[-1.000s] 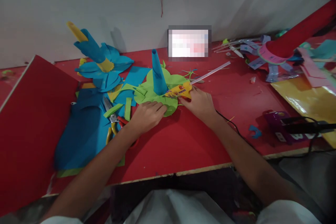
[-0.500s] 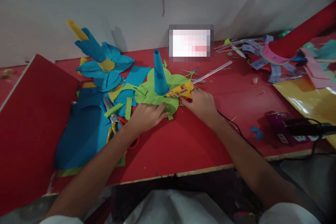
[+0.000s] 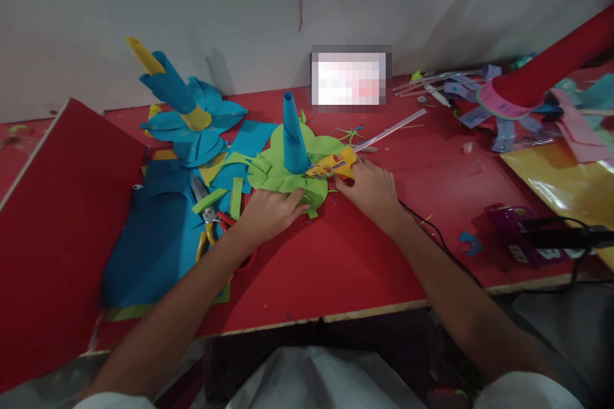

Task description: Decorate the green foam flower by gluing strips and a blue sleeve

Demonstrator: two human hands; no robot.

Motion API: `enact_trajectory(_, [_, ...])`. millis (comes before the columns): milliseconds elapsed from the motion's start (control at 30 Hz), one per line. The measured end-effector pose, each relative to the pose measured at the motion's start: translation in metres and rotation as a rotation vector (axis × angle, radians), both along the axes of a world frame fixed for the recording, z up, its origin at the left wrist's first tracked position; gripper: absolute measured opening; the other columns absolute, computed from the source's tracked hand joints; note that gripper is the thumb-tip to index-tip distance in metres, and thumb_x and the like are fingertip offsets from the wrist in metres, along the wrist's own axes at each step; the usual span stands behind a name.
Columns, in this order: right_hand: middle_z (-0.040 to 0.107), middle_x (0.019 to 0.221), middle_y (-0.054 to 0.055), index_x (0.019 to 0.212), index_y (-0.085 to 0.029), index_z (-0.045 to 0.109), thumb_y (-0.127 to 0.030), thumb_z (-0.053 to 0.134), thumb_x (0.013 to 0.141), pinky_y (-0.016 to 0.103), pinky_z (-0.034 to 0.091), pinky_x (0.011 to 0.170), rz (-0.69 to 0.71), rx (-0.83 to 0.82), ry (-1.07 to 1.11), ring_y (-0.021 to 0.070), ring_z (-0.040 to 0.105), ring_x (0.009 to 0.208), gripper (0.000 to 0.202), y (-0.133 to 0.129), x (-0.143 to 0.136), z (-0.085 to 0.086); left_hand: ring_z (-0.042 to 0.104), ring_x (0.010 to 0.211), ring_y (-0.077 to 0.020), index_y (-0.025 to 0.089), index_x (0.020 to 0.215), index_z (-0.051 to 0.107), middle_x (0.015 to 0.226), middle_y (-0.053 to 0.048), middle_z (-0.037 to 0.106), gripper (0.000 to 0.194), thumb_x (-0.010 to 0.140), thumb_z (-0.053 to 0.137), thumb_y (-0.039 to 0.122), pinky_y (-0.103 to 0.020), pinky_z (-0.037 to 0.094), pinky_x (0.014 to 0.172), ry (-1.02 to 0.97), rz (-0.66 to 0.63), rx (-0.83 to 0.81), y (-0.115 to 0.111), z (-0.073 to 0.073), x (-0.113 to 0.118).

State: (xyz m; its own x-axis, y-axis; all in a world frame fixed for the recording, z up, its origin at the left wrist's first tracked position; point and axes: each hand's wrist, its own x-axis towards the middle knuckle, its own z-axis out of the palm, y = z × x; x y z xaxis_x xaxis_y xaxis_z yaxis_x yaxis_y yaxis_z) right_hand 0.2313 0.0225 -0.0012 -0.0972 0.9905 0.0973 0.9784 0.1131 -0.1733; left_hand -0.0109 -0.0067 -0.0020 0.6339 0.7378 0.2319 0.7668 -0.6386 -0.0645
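We grip yellow glue gun [image 3: 344, 162] in right hand [image 3: 373, 193], tip by blue cone [image 3: 294, 144], likely for aim; left hand [image 3: 274, 212] curls at edge of green flower [image 3: 286, 182] on counter [image 3: 319, 271], probably steadying it; pinch unclear.

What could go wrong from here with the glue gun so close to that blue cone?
The right hand holds the glue gun with its tip near the blue cone's foot, so a nudge might shift the cone. If the gun is hot, which I can't tell, it could burn the left hand, resting on the near side of the green flower. The black cord beside the right forearm might also snag.
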Motion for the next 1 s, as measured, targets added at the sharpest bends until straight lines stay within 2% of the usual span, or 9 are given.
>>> enact_trajectory(167, [0.073,0.124,0.017,0.131,-0.015,0.061,-0.049,0.054,0.098,0.036,0.045,0.073,0.013,0.025,0.007,0.0320,0.071,0.100,0.047,-0.0002,0.0007,-0.0018,0.071,0.070,-0.0276,0.017,0.113,0.073,0.068,-0.008,0.072,0.032,0.101,0.060,0.043,-0.034,0.042,0.061,0.003,0.014,0.011,-0.0003,-0.0003,0.0005])
enact_trajectory(333, [0.073,0.122,0.017,0.131,-0.016,0.062,-0.049,0.054,0.098,0.035,0.045,0.071,0.053,-0.011,-0.021,0.0318,0.071,0.098,0.047,0.0005,-0.0020,-0.0052,0.074,0.081,-0.0293,0.017,0.113,0.072,0.077,-0.011,0.076,0.032,0.100,0.062,0.043,-0.034,0.044,0.065,0.006,0.021,0.017,-0.0007,-0.0015,0.0007])
enact_trajectory(533, [0.073,0.124,0.015,0.136,-0.016,0.059,-0.042,0.055,0.098,0.034,0.044,0.069,0.032,0.020,0.009,0.0309,0.072,0.097,0.047,0.0009,-0.0009,-0.0035,0.074,0.076,-0.0298,0.017,0.116,0.072,0.073,-0.009,0.075,0.033,0.102,0.058,0.044,-0.034,0.043,0.061,0.023,0.022,0.000,-0.0013,-0.0009,0.0013])
enact_trajectory(733, [0.076,0.114,0.014,0.126,-0.016,0.065,-0.037,0.059,0.091,0.034,0.043,0.069,-0.017,0.061,0.022,0.0310,0.071,0.094,0.041,0.0002,0.0027,-0.0011,0.075,0.080,-0.0291,0.016,0.118,0.071,0.076,-0.010,0.076,0.034,0.103,0.056,0.044,-0.034,0.044,0.064,0.053,0.040,-0.049,-0.0016,0.0031,0.0021])
enact_trajectory(1000, [0.076,0.112,0.014,0.129,-0.017,0.064,-0.034,0.058,0.089,0.034,0.041,0.068,-0.015,0.029,-0.013,0.0303,0.071,0.091,0.043,0.0002,0.0026,-0.0008,0.073,0.075,-0.0276,0.017,0.119,0.071,0.071,-0.009,0.073,0.038,0.104,0.053,0.046,-0.032,0.041,0.061,0.064,0.052,-0.064,-0.0018,0.0027,0.0021])
